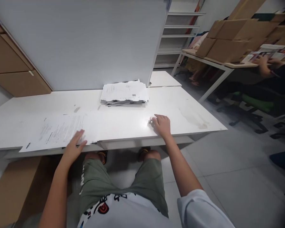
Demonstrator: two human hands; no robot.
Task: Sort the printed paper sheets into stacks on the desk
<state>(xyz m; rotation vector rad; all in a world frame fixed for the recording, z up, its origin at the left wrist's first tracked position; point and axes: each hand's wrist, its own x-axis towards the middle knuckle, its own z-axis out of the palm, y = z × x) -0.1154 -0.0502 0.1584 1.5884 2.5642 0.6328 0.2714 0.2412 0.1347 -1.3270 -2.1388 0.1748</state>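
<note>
A: Where do we have the sheet?
B: At the left of our desk (123,125), print side up. The sheet (61,128) lies flat, and its near left corner seems to stick out past the front edge.
A: And our hands?
B: Our left hand (74,146) is spread over the sheet's near right part, thumb apart from the fingers; we cannot tell how firmly it touches. Our right hand (163,125) is loosely curled beside a small metal piece (150,121). We cannot tell whether we pinch it or only touch it.
A: How do we handle these well?
B: We press the sheet lightly with flat fingers, so it neither creases nor slides off the edge. We take the metal piece between thumb and fingertip, and leave the stack (124,91) at the back unbumped, since its edges are uneven.
A: Which containers do we see?
B: Cartons (9,57) at the left, a brown box (12,190) under the desk, and more boxes (230,44) on the far table (210,62). Their contents are hidden from us.
</note>
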